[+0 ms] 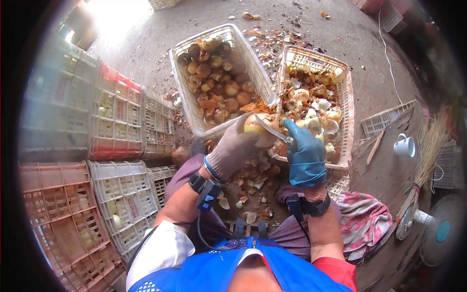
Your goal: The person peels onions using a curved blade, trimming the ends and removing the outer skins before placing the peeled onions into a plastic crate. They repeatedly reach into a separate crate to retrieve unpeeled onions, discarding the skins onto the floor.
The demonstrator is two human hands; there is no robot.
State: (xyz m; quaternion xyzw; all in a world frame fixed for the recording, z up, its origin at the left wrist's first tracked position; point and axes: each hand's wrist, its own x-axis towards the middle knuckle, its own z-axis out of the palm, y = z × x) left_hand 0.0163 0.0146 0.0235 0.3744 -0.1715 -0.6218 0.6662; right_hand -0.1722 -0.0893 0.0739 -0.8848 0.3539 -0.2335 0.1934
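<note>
My left hand (pixel 233 150), in a grey knit glove with a blue band at the wrist, is closed around an onion (pixel 263 138) with brown skin. In a blue rubber glove, my right hand (pixel 305 153) grips a small curved knife (pixel 266 127); its blade lies across the onion's upper face. Just beyond my left hand stands a white crate (pixel 176 80) of unpeeled onions (pixel 231 88). Beside it on the right, a cream crate (pixel 346 117) holds pale onion pieces and loose skins (pixel 316 104).
Stacked plastic crates (pixel 116 117) rise on the left, some with onions inside. Skins (pixel 250 216) litter the floor between my legs. To the right are a white mug (pixel 404 146), a straw broom (pixel 423 165), a fan (pixel 435 228) and a pink-and-white cloth (pixel 362 219).
</note>
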